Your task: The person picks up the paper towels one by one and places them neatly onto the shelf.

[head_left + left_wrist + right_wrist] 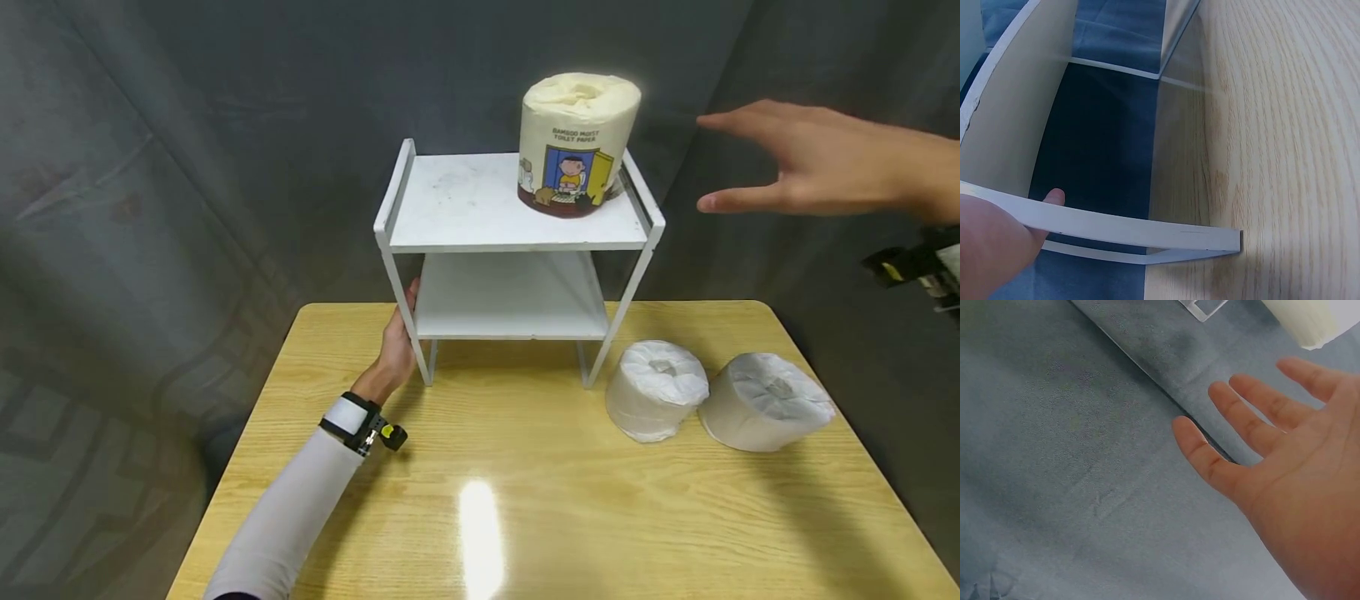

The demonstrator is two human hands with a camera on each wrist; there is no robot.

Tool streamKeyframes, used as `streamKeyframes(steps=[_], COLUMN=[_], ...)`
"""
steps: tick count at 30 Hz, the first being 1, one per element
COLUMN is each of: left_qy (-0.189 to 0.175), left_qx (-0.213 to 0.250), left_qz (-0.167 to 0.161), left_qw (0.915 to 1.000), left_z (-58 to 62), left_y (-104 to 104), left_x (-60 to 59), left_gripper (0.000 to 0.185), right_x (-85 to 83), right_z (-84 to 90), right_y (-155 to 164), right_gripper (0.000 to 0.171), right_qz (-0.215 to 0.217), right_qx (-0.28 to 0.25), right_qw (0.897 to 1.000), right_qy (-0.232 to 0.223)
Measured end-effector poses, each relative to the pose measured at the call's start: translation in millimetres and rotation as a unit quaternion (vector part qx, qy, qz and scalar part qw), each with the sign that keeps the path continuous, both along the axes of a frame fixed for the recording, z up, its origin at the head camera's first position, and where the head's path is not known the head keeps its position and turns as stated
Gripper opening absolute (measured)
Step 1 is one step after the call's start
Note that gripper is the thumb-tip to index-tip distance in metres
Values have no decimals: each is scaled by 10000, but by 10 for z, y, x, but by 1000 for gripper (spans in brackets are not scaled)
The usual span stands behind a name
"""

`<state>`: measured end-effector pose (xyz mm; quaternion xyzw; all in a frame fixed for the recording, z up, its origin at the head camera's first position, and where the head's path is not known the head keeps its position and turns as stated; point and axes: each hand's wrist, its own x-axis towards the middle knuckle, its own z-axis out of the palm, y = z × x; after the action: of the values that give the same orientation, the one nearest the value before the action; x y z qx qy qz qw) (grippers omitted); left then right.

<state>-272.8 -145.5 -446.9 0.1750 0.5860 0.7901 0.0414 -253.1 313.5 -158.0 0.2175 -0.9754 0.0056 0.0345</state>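
One bare left hand grips the left leg frame of a white two-tier shelf stand, a fingertip showing past the bar in the left wrist view. Well apart from it, the bare right hand hangs in the air to the right of the stand, its fingers spread, thumb held away from them, touching nothing. Between the hands, a large cream cylindrical wrapped toilet roll stands upright on the upper tier, near the right-hand raised rim; from where I stand I can read "Bamboo Moist Toilet Paper" above a cartoon of a figure in yellow. The stand is at the far end of a pale wood-grain table. Right of its legs, two white paper-wrapped cylindrical rolls sit just beside each other on the tabletop. Dark grey fabric curtains hang behind everything.
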Motion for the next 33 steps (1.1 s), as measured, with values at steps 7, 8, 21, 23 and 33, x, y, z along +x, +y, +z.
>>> streamKeyframes(steps=[7,8,21,23,33], left_qy=[-4,-16,-74,-78,-68], left_qx=[38,44,46,61,148], left_qz=[-70,-73,-55,-56,-98], left_qw=[10000,10000,9999,9999,9998], left_z=[8,9,-11,-6,-16], left_y=[-8,-8,-12,-8,-18], left_x=[3,3,9,11,11], left_gripper=[70,69,71,71,69], right_x=[-7,-2,108,124,171], right_z=[-57,-70,-275,-313,-534], right_y=[-1,-1,-12,-9,-2], right_gripper=[100,100,101,101,101], right_qz=[138,130,176,198,296], right_qx=[-32,-38,-38,-59,-286], right_qw=[9999,9999,9997,9997,9985], right_qy=[-21,-35,-147,-139,-371])
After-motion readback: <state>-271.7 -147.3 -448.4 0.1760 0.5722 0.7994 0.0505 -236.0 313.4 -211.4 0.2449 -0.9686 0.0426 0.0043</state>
